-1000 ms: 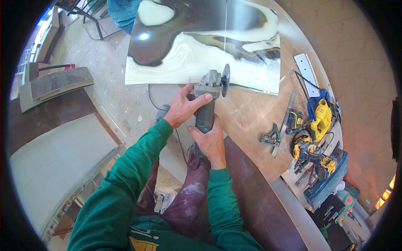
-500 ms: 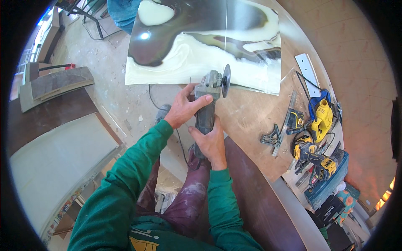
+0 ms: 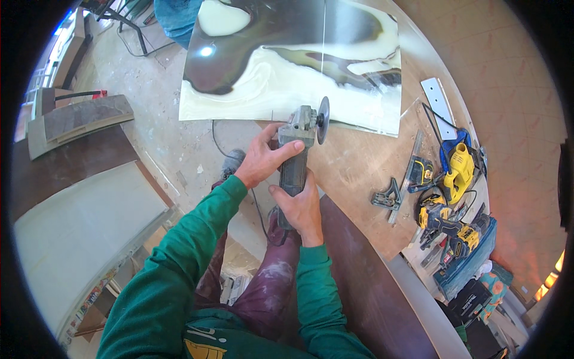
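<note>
An angle grinder (image 3: 293, 167) with a dusty grey head and dark body is held upright in front of me. Its thin round disc (image 3: 323, 121) faces right. My left hand (image 3: 266, 157) is closed round the grinder just below its head, thumb across the front. Lower down, my right hand (image 3: 301, 207) grips the body, its thumb on the left side; the fingers behind are hidden. Just beyond the disc lies a glossy sheet (image 3: 239, 102) with cream and dark brown swirls, a thin pale line running down it. The grinder's cord (image 3: 257, 209) hangs near my legs.
The sheet rests on a wooden table (image 3: 353, 161). Along its right side lie a metal ruler (image 3: 406, 173), a black clamp-like tool (image 3: 387, 194), a yellow power tool (image 3: 460, 172) and a yellow-black drill (image 3: 463, 236). Boards (image 3: 89, 215) stand at left.
The grinder and both hands have shifted very slightly downward in the picture. My grip on the grinder is unchanged.
</note>
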Available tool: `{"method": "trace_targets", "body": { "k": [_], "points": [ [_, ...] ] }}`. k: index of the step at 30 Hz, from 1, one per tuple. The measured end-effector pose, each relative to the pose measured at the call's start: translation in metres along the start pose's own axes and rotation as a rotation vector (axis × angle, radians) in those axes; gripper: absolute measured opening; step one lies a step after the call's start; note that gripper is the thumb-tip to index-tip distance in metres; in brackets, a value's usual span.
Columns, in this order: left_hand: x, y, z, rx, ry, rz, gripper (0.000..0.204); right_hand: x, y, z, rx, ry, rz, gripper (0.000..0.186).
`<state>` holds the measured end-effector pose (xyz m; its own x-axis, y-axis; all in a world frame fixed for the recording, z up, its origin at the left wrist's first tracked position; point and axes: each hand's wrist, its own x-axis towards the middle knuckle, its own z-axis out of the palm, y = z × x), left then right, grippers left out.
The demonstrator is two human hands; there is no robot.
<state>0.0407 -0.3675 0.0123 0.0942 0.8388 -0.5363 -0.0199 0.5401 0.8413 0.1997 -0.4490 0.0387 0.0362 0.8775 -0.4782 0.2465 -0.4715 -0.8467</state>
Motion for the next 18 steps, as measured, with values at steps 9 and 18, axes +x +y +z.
{"method": "trace_targets", "body": {
  "k": [9, 18],
  "points": [
    [-0.004, 0.007, 0.002, -0.025, -0.004, -0.035, 0.095, 0.000, -0.001, 0.000, -0.014, 0.005, -0.003, 0.077],
    [0.009, 0.008, 0.000, 0.001, 0.015, -0.016, 0.092, 0.011, -0.003, 0.001, -0.003, 0.009, -0.016, 0.080]
  ]
}}
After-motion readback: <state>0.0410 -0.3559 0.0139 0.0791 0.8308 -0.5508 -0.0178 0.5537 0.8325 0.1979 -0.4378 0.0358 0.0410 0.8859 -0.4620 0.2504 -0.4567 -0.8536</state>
